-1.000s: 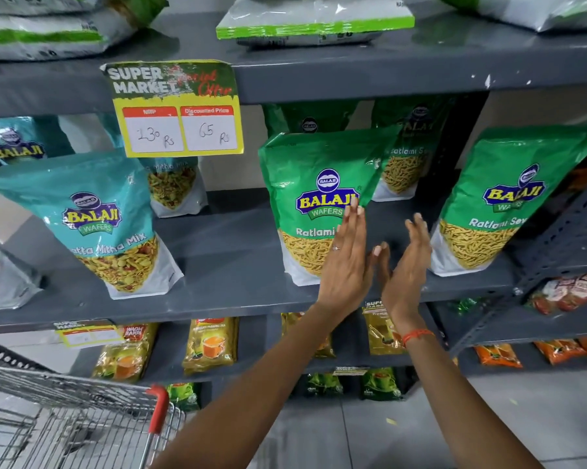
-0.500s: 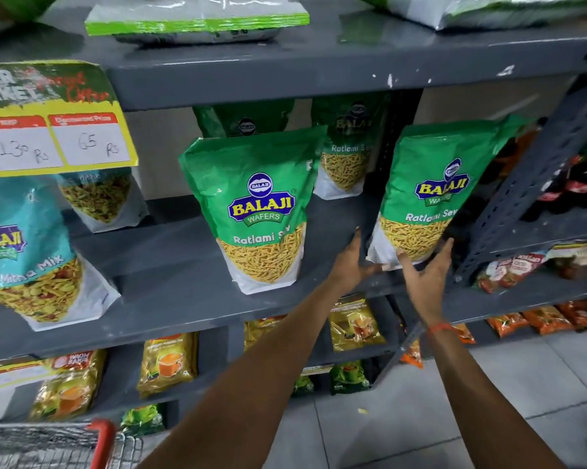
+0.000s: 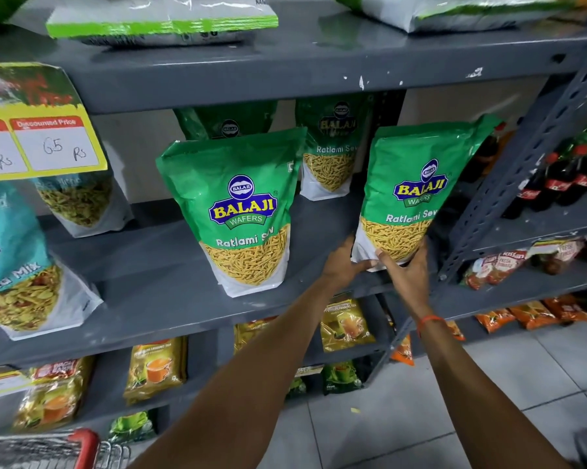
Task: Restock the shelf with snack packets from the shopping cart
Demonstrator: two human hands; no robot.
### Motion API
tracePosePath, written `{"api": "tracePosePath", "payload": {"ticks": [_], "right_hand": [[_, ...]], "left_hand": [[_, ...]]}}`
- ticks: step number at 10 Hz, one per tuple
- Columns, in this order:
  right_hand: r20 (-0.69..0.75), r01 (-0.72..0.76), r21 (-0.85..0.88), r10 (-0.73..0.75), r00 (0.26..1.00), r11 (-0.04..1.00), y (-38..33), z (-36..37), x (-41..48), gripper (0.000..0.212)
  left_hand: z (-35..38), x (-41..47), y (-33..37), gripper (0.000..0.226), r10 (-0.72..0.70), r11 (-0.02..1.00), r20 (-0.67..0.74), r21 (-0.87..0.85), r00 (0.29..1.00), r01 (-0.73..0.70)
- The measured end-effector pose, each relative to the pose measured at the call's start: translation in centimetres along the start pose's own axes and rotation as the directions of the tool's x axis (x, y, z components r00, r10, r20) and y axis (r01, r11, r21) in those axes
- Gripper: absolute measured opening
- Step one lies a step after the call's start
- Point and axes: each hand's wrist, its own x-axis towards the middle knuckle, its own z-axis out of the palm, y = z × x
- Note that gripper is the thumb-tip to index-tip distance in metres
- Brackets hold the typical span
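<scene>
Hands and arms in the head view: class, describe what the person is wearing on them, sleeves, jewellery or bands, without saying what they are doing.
Both forearms are bare, with no sleeves in view and no gloves. The right hand has a thin orange-red thread band tied around its wrist. The left hand has no band or watch visible at its wrist; whether it wears a ring cannot be told in this view.

Grey metal shelf with snack packets standing on it

A green packet stands upright mid-shelf; another green one stands at the right end, tilted. Two more green packets stand behind. A teal packet leans at the left, one more behind it.
</scene>
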Motion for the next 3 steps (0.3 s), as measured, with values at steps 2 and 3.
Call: {"api": "tracePosePath", "payload": {"ticks": [2,3], "right_hand": [[-0.104,-0.033,-0.13,0.02,0.994,0.991,-1.4,1.3,-3.1,0.106],[-0.108,0.117,-0.142,-0.133,0.985,0.983,-1.8,3.1,-5.4,0.091]], "left_hand": [[-0.7,-2.1,1.2,0.068,-0.017,0.986,0.015,0.166,1.0,0.015],[-1.5,-3.4,1.1,0.05,-0.017,0.966,-0.051,0.258,0.999,0.03]]}}
